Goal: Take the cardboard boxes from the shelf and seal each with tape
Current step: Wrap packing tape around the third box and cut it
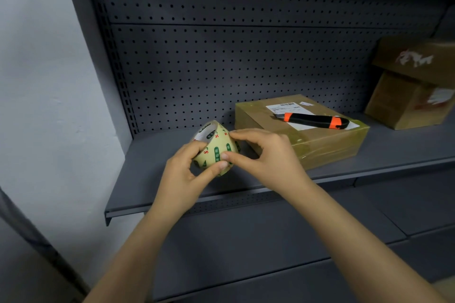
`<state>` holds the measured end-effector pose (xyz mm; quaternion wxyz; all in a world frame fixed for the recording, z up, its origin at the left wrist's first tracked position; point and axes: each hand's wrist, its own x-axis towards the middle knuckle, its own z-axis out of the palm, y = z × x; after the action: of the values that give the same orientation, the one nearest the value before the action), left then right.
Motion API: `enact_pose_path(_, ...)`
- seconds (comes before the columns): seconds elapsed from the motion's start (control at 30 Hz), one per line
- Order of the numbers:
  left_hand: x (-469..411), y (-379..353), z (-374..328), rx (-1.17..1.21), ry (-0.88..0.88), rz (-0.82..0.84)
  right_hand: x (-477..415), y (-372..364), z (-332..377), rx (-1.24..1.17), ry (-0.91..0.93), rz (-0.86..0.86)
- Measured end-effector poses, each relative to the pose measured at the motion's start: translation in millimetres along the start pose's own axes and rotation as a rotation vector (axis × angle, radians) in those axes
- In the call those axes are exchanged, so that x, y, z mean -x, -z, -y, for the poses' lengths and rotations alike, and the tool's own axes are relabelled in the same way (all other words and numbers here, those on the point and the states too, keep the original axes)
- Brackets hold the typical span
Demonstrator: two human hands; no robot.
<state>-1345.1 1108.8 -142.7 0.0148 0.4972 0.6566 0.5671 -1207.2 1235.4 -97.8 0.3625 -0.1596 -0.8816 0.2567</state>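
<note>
A roll of clear tape [213, 145] with green and red print is held above the grey shelf [152, 179]. My left hand [183, 177] grips it from below and the left, thumb across its outer face. My right hand [268, 155] pinches the roll's right side with thumb and fingertips. Just right of the hands a flat cardboard box [320, 145] lies on the shelf, wrapped in tape, with a white label on top. An orange-and-black utility knife [317, 120] lies on that box.
Two more cardboard boxes [416, 88] are stacked at the shelf's far right. A perforated grey back panel [234, 56] rises behind. A lower shelf [270, 241] juts out under my forearms. A white wall [49, 81] stands to the left.
</note>
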Motion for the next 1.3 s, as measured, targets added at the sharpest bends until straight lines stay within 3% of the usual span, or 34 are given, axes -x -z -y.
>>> enact_pose_path(0.3,-0.7,-6.7,0.0,0.036,-0.007,-0.017,4.1,-3.6,-2.4,-0.039,-0.031,-0.081)
enact_pose_path(0.4,-2.5,-6.1,-3.8,0.169,-0.004,-0.026,1.9,-4.4,-2.9,-0.227,-0.286,-0.086)
enact_pose_path(0.5,-5.5,-5.6,-2.9,0.203,-0.045,-0.004,-3.8,-5.5,-8.0,-0.544,-0.505,0.05)
enact_pose_path(0.6,-7.2,-9.2,0.9,0.178,-0.013,0.05,-6.0,-6.7,-9.6,-0.703,-0.448,0.051)
enact_pose_path(0.7,-8.5,-13.1,-0.5,0.234,0.038,0.103,-5.2,-7.8,-12.9,-0.67,-0.375,-0.009)
enact_pose_path(0.87,-13.4,-20.4,-12.0,0.507,0.263,-0.057,0.0,-10.9,-20.7,-0.619,-0.271,0.001)
enact_pose_path(1.17,-12.5,-27.2,-14.9,0.477,0.173,-0.011,-5.4,-12.0,-15.1,-0.775,-0.489,-0.073)
enact_pose_path(1.3,-13.4,-28.4,-18.6,0.461,0.147,-0.004,-7.0,-8.8,-17.3,-0.816,-0.454,-0.066)
